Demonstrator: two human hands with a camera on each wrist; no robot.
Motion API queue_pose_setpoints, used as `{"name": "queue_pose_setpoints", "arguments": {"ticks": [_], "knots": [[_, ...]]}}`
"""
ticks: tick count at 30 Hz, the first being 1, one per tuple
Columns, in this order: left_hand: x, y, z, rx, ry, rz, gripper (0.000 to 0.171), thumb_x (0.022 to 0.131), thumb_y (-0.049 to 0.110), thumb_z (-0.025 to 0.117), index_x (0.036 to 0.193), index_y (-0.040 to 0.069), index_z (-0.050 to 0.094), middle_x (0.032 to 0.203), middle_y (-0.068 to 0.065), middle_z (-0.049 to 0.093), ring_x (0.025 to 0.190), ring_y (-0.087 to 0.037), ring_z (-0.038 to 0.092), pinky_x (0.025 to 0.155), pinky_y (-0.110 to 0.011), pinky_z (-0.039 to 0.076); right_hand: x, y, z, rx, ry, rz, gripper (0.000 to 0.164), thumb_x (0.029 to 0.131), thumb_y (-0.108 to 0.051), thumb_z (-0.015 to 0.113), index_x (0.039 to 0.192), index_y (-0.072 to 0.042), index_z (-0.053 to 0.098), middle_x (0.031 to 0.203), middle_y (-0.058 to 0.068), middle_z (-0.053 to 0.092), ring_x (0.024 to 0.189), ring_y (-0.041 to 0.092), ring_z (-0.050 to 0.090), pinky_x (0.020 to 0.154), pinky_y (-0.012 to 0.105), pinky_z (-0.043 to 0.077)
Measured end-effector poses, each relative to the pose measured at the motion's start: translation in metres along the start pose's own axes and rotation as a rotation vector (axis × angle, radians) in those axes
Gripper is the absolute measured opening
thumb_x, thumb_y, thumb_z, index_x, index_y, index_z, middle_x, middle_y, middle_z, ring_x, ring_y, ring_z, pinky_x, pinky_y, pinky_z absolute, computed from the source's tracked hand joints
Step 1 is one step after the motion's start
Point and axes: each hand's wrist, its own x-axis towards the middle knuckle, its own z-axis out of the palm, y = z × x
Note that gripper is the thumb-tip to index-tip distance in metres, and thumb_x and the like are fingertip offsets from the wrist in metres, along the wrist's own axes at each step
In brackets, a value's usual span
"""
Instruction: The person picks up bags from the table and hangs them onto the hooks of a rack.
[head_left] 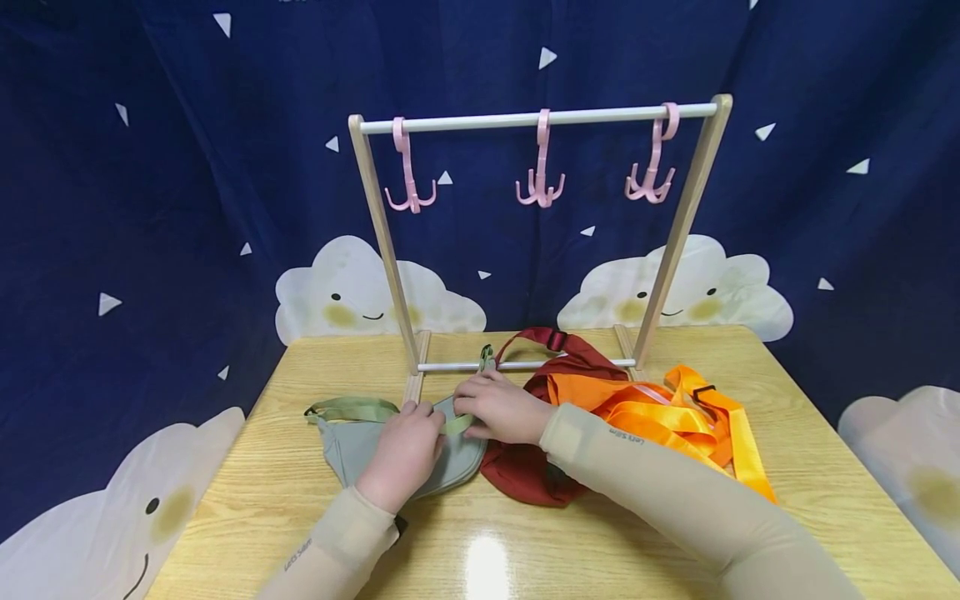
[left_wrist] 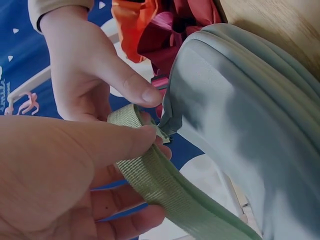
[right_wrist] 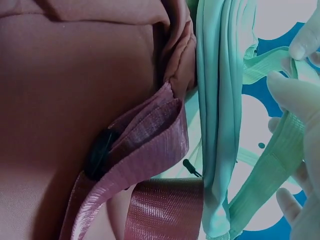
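Two hands meet over a grey-green fabric waist bag (head_left: 459, 460) above the pale wooden table (head_left: 240, 500), its body reaching out on both sides of the left hand (head_left: 405, 446) and ending near the right hand (head_left: 506, 406). The left hand pinches the pale green woven strap (left_wrist: 177, 195) between thumb and fingers, its palm beside the bag. The right hand's fingers are bent at the strap's end, close to the bag's corner, and seem to pinch it too, though the fingertips are partly hidden. The left forearm reaches up from the lower edge; the right slants in from the lower right, across the dark red fabric bag (head_left: 531, 479) and near the bright orange straps (head_left: 652, 417).
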Motion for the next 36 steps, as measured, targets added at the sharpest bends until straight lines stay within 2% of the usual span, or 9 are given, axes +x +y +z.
{"name": "queue_pose_setpoints", "arguments": {"ticks": [10,16,21,31,36], "knots": [[-0.003,-0.002,0.002,-0.023,0.055,-0.006,0.03,0.074,0.019,0.093,0.085,0.007,0.067,0.084,-0.006,0.059,0.078,-0.025,0.052,0.063,-0.037,0.046,-0.002,-0.004,-0.003,-0.006,0.016,0.021,0.021,0.096,-0.034,0.073,0.11,-0.02,0.066,0.114,-0.005,0.067,0.114,0.016,0.062,0.109,0.044,0.043],[-0.002,-0.004,0.003,-0.04,0.076,-0.03,0.028,0.076,0.016,0.091,0.091,0.005,0.07,0.088,-0.005,0.056,0.082,-0.024,0.046,0.072,-0.04,0.046,-0.004,-0.003,-0.004,-0.007,0.058,0.021,0.018,0.098,-0.033,0.07,0.109,-0.019,0.064,0.11,-0.005,0.067,0.11,0.014,0.062,0.108,0.042,0.045],[0.0,-0.006,0.004,-0.038,0.131,-0.029,0.028,0.079,0.013,0.089,0.096,0.004,0.069,0.09,-0.007,0.058,0.085,-0.026,0.051,0.076,-0.042,0.05,-0.005,0.0,-0.004,0.019,0.123,0.018,0.018,0.098,-0.031,0.071,0.108,-0.019,0.062,0.104,-0.007,0.065,0.1,0.011,0.06,0.104,0.041,0.047],[0.004,-0.01,0.004,-0.122,0.249,-0.009,0.029,0.08,0.002,0.084,0.098,0.003,0.062,0.089,-0.008,0.06,0.081,-0.029,0.059,0.073,-0.041,0.051,-0.008,0.002,-0.012,0.088,0.187,0.057,0.029,0.1,-0.029,0.069,0.125,-0.016,0.062,0.121,-0.002,0.069,0.114,0.019,0.066,0.109,0.053,0.048],[0.005,-0.012,0.001,-0.152,0.264,-0.001,0.026,0.082,0.001,0.082,0.097,0.004,0.061,0.088,-0.007,0.059,0.076,-0.027,0.059,0.069,-0.041,0.051,-0.009,0.002,-0.015,0.091,0.225,0.056,0.029,0.1,-0.031,0.069,0.125,-0.018,0.062,0.12,-0.004,0.069,0.109,0.017,0.067,0.106,0.047,0.051]]}}
